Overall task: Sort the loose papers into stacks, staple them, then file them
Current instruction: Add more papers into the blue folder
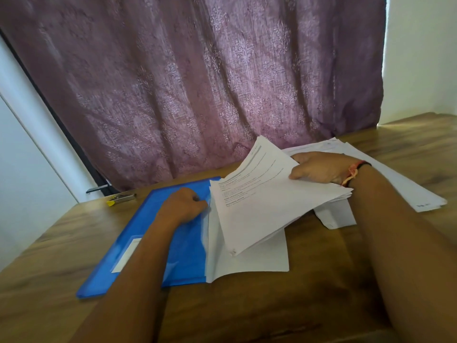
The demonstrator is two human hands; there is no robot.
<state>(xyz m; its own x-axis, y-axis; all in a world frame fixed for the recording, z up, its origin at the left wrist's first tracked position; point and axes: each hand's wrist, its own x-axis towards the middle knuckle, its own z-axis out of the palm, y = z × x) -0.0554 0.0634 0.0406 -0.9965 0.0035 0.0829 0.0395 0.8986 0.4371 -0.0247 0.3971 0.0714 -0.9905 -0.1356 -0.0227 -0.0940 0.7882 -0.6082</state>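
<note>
Right hand (319,169) gripped a sheaf of printed papers (262,201) by its right edge, thumb on top, fingers underneath, holding it tilted
Left of that grip, the left hand (185,205) pinched the right edge of a blue plastic folder (148,243); blank white sheets (259,256) lay beneath the sheaf, against the folder. A loose paper pile (395,179) lay behind the right wrist, a stapler (122,198) beyond the left hand, all on a wooden table (272,305)
</note>
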